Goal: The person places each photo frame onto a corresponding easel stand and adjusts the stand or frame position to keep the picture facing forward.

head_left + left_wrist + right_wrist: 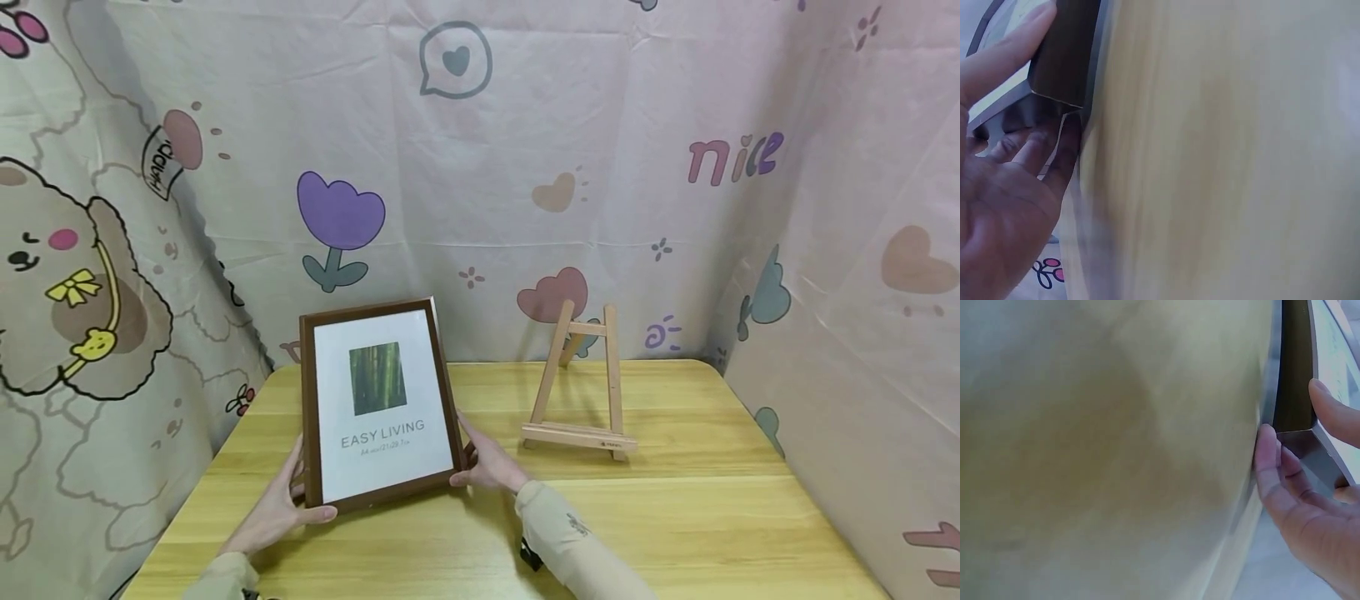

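I see the left hand and right hand gripping the picture frame by its bottom corners. Thumbs sit in front, fingers round the edges.

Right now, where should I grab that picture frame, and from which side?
Hold the picture frame by its brown border near the bottom corners, one hand from each side, as the left hand and right hand do. It's tilted, face towards you, and its thick border should give a firmer grip than the flat front.
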`<state>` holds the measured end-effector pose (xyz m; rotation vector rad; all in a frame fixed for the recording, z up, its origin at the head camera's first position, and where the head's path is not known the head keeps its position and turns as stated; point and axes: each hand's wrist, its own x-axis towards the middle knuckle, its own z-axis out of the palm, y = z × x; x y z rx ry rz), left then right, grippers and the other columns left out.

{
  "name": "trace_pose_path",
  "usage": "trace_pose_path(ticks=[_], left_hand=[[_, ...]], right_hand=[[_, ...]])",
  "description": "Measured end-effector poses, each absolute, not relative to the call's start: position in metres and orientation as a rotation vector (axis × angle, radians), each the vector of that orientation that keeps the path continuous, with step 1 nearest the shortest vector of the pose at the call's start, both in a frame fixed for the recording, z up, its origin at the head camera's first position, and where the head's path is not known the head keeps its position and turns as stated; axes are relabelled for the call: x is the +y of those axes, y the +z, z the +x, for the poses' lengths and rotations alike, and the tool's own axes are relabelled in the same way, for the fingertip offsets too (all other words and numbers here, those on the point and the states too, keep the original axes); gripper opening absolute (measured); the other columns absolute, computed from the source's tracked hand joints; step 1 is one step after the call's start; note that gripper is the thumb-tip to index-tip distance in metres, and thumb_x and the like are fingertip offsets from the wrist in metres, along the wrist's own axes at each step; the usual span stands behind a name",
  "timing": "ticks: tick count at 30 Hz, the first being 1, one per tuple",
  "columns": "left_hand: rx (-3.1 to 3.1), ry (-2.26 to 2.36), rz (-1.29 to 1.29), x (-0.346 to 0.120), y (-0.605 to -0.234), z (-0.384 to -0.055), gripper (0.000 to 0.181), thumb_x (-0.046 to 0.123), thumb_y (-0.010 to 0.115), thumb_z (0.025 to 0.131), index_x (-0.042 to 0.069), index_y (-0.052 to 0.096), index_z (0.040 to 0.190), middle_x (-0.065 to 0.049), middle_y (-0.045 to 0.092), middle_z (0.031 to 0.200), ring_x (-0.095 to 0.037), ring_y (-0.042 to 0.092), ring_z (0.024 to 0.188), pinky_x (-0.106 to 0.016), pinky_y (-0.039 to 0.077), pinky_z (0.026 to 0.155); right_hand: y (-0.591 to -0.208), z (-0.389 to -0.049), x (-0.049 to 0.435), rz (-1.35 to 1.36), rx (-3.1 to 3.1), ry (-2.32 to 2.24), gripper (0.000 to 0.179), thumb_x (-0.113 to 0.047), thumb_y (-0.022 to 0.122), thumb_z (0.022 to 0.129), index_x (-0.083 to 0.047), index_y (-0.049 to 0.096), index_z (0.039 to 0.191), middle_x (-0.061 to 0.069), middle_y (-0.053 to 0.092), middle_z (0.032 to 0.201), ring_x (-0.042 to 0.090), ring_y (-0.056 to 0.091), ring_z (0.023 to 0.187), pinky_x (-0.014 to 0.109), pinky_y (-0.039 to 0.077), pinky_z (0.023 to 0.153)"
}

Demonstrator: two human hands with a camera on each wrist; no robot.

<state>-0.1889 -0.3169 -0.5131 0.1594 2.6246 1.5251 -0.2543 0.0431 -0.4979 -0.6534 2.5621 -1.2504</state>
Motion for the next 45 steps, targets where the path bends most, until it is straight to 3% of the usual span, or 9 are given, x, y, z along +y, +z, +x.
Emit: trace_pose_path(ticks=[5, 9, 12, 16, 20, 26, 31, 39, 45], left_hand=[[2.648, 1.46, 0.128, -0.314, -0.513, -0.189, 0.134, 0.016, 0.088, 0.075, 0.003, -0.015, 0.159, -0.042, 0.005, 0.16, -0.066, 0.031, 0.137, -0.067, 0.041, 0.11], [2.635, 1.476, 0.121, -0.312, -0.512, -0.191, 0.129, 0.015, 0.088, 0.075, -0.003, -0.007, 0.159, -0.041, 0.009, 0.16, -0.064, 0.033, 0.138, -0.063, 0.044, 0.11], [2.633, 1.483, 0.123, -0.309, -0.512, -0.193, 0.128, 0.016, 0.088, 0.076, -0.003, -0.007, 0.159, -0.04, 0.008, 0.161, -0.063, 0.031, 0.14, -0.062, 0.044, 0.111], [2.626, 1.51, 0.128, -0.306, -0.512, -0.194, 0.128, 0.017, 0.087, 0.077, -0.001, -0.009, 0.16, -0.039, 0.006, 0.162, -0.063, 0.028, 0.141, -0.062, 0.043, 0.112], [2.633, 1.544, 0.16, -0.302, -0.511, -0.197, 0.129, 0.015, 0.087, 0.077, 0.0, -0.01, 0.16, -0.038, 0.002, 0.163, -0.062, 0.026, 0.142, -0.063, 0.041, 0.112], [2.624, 1.61, 0.216, -0.295, -0.507, -0.201, 0.129, 0.013, 0.087, 0.076, 0.003, -0.01, 0.161, -0.035, 0.001, 0.165, -0.061, 0.026, 0.142, -0.062, 0.041, 0.111], [2.634, 1.601, 0.212, -0.289, -0.503, -0.203, 0.129, 0.017, 0.087, 0.078, 0.004, -0.012, 0.16, -0.034, -0.001, 0.165, -0.061, 0.024, 0.143, -0.062, 0.038, 0.113], [2.666, 1.587, 0.199, -0.279, -0.499, -0.207, 0.13, 0.021, 0.087, 0.077, 0.004, -0.012, 0.16, -0.036, -0.001, 0.164, -0.061, 0.02, 0.145, -0.06, 0.032, 0.115], [2.71, 1.601, 0.305, -0.27, -0.499, -0.213, 0.128, 0.019, 0.087, 0.078, 0.004, -0.011, 0.16, -0.036, -0.001, 0.164, -0.061, 0.022, 0.144, -0.061, 0.033, 0.114]], right_hand=[[-0.499, -0.254, 0.046, -0.663, 2.531, -1.299, 0.116, -0.006, 0.086, 0.075, -0.019, 0.011, 0.164, 0.01, 0.063, 0.097, 0.016, 0.06, 0.083, 0.024, 0.054, 0.07], [-0.5, -0.254, 0.048, -0.647, 2.499, -1.341, 0.117, -0.004, 0.085, 0.076, -0.02, 0.01, 0.164, 0.013, 0.063, 0.102, 0.017, 0.06, 0.086, 0.027, 0.056, 0.071], [-0.499, -0.254, 0.049, -0.622, 2.48, -1.375, 0.117, -0.004, 0.085, 0.076, -0.022, 0.008, 0.164, 0.015, 0.061, 0.111, 0.018, 0.06, 0.089, 0.029, 0.057, 0.072], [-0.499, -0.255, 0.052, -0.62, 2.477, -1.416, 0.117, -0.005, 0.085, 0.076, -0.021, 0.008, 0.164, 0.015, 0.06, 0.111, 0.018, 0.06, 0.09, 0.029, 0.056, 0.073], [-0.499, -0.256, 0.055, -0.64, 2.481, -1.452, 0.117, -0.003, 0.084, 0.077, -0.021, 0.008, 0.164, 0.013, 0.059, 0.104, 0.017, 0.06, 0.082, 0.025, 0.056, 0.071], [-0.498, -0.257, 0.062, -0.656, 2.511, -1.458, 0.117, -0.004, 0.084, 0.078, -0.024, 0.007, 0.164, 0.015, 0.058, 0.107, 0.014, 0.059, 0.072, 0.023, 0.056, 0.065], [-0.498, -0.256, 0.067, -0.636, 2.574, -1.43, 0.119, -0.008, 0.084, 0.078, -0.027, 0.004, 0.164, 0.018, 0.062, 0.117, 0.015, 0.06, 0.081, 0.032, 0.058, 0.074], [-0.492, -0.255, 0.075, -0.627, 2.609, -1.437, 0.118, -0.007, 0.083, 0.078, -0.027, 0.004, 0.164, 0.014, 0.063, 0.109, 0.019, 0.062, 0.088, 0.033, 0.059, 0.076], [-0.49, -0.254, 0.086, -0.647, 2.661, -1.435, 0.117, -0.012, 0.083, 0.079, -0.028, 0.004, 0.164, 0.019, 0.062, 0.122, 0.028, 0.062, 0.103, 0.046, 0.059, 0.088]])
